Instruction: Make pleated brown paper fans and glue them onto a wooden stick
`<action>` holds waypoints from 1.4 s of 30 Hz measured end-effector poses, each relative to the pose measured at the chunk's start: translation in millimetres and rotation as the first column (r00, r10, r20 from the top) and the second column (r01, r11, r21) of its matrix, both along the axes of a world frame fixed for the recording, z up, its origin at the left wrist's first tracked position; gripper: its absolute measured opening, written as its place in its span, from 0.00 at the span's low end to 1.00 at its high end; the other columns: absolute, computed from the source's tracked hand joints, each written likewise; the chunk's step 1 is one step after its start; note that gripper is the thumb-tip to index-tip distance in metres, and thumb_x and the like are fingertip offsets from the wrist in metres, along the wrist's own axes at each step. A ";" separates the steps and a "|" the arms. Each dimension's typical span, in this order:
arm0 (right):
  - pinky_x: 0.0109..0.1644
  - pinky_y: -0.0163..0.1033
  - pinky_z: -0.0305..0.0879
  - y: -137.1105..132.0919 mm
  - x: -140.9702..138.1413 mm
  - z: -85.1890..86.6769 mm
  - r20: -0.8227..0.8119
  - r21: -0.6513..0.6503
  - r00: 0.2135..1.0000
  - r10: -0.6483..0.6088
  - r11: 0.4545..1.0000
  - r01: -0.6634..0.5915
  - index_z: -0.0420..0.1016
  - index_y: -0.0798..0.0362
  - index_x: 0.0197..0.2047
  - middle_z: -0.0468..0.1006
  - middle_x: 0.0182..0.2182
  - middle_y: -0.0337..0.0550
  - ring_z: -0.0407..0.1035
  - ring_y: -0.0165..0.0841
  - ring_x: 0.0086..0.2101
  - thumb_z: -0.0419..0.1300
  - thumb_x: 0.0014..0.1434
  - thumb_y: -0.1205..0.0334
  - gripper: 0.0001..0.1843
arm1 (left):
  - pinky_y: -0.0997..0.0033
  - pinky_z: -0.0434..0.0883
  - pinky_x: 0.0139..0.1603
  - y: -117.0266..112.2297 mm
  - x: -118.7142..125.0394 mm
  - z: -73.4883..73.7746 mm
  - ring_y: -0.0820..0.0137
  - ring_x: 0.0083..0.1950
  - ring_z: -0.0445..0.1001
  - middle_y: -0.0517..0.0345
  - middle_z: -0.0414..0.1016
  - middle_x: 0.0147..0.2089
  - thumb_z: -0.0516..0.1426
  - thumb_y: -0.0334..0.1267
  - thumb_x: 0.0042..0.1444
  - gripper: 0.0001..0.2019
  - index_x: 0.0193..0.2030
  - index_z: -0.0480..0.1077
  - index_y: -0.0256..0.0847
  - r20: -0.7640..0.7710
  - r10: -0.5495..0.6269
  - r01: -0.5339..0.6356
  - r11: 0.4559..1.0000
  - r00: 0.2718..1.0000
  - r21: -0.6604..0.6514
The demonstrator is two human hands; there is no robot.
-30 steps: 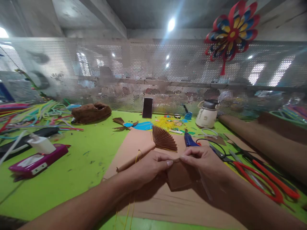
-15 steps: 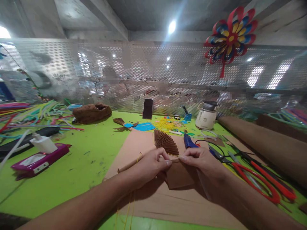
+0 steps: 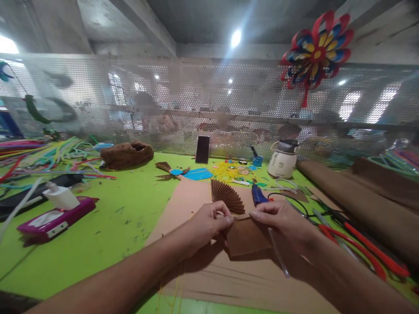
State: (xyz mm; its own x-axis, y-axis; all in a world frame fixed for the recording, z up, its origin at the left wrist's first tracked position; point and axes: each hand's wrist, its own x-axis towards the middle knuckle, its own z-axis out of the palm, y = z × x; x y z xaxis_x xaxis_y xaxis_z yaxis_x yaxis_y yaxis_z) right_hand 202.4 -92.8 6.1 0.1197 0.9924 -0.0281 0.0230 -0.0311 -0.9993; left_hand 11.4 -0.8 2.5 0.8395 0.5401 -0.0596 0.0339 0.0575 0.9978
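Note:
A piece of brown paper (image 3: pixel 250 239) is held up by its top edge between my two hands. My left hand (image 3: pixel 207 226) pinches the left end of that edge with thumb and forefinger. At the right end, my right hand (image 3: pixel 288 223) pinches the same edge. Below my right palm a translucent stick (image 3: pixel 279 253) slants down. Just beyond my fingers lies a pleated brown paper fan (image 3: pixel 227 197). A blue glue gun (image 3: pixel 258 195) rests behind my right hand. Under everything is a large tan sheet (image 3: pixel 242 283).
Red-handled scissors (image 3: pixel 360 248) and other tools lie at the right by a brown roll (image 3: pixel 347 205). A white jug (image 3: pixel 283 159), a phone (image 3: pixel 202 149) and yellow shreds (image 3: pixel 229 170) stand or lie behind. On the left is a purple power strip (image 3: pixel 57 218).
My right hand has shifted slightly right along the paper's top edge, and the hands are a little farther apart. More of the paper's face and the translucent stick shows now.

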 end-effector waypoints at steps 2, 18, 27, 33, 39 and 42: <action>0.31 0.35 0.55 0.3 -1.4 -0.3 0.031 0.013 1.000 0.007 1.000 -0.007 0.78 0.59 0.24 0.73 0.21 0.39 0.61 0.28 0.25 0.68 0.47 0.53 0.15 | 0.75 0.63 0.25 -1.6 -0.4 2.7 0.74 0.26 0.66 0.61 0.66 0.26 0.60 0.43 0.50 0.13 0.31 0.62 0.38 0.001 0.025 -0.025 1.000 1.000 0.011; 0.30 0.35 0.55 -2.0 0.3 -0.5 0.025 0.023 0.996 0.084 0.996 -0.084 0.75 0.58 0.24 0.71 0.21 0.38 0.61 0.28 0.24 0.65 0.51 0.50 0.18 | 0.74 0.58 0.28 2.8 -1.4 -0.7 0.74 0.27 0.60 0.60 0.63 0.26 0.52 0.44 0.58 0.13 0.29 0.63 0.37 -0.004 0.003 -0.001 0.925 1.000 0.380; 0.27 0.34 0.53 -0.7 -5.4 0.8 0.178 0.051 0.984 0.005 0.999 -0.015 0.75 0.56 0.22 0.68 0.17 0.36 0.58 0.27 0.22 0.67 0.46 0.50 0.16 | 0.76 0.60 0.25 1.8 -3.0 -1.1 0.75 0.25 0.63 0.61 0.64 0.25 0.52 0.45 0.59 0.12 0.31 0.63 0.38 -0.042 -0.036 0.050 0.922 0.998 0.385; 0.26 0.34 0.53 -3.1 -6.5 4.1 0.114 0.022 0.993 -0.019 1.000 0.017 0.75 0.57 0.20 0.68 0.16 0.36 0.58 0.26 0.20 0.70 0.42 0.51 0.17 | 0.75 0.61 0.20 2.8 -0.5 -4.2 0.74 0.19 0.67 0.63 0.65 0.21 0.53 0.49 0.57 0.14 0.33 0.61 0.39 -0.061 -0.107 0.118 0.970 0.992 0.213; 0.32 0.36 0.62 -0.6 -0.7 6.7 -0.100 0.061 0.991 0.084 0.995 -0.078 0.78 0.57 0.26 0.74 0.21 0.39 0.65 0.28 0.24 0.63 0.53 0.49 0.18 | 0.75 0.59 0.27 5.1 1.3 8.8 0.77 0.25 0.62 0.62 0.64 0.24 0.58 0.41 0.53 0.10 0.28 0.65 0.36 0.025 0.060 -0.064 0.973 0.998 0.223; 0.39 0.38 0.65 -0.3 0.7 8.1 -0.203 0.125 0.975 0.093 0.990 -0.069 0.79 0.56 0.36 0.78 0.29 0.43 0.71 0.32 0.31 0.61 0.55 0.51 0.15 | 0.75 0.58 0.29 4.5 -0.3 12.4 0.77 0.27 0.60 0.63 0.64 0.26 0.59 0.40 0.53 0.09 0.30 0.66 0.36 0.083 0.032 -0.037 0.998 0.996 0.055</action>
State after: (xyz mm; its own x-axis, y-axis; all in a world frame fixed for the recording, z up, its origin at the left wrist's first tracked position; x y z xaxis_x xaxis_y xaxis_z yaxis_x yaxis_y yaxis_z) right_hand 203.1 -93.1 14.2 0.0427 0.9965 0.0724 -0.1877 0.0792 -0.9790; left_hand 11.0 3.7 14.9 0.8210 0.5695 0.0395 -0.0488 0.0010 0.9988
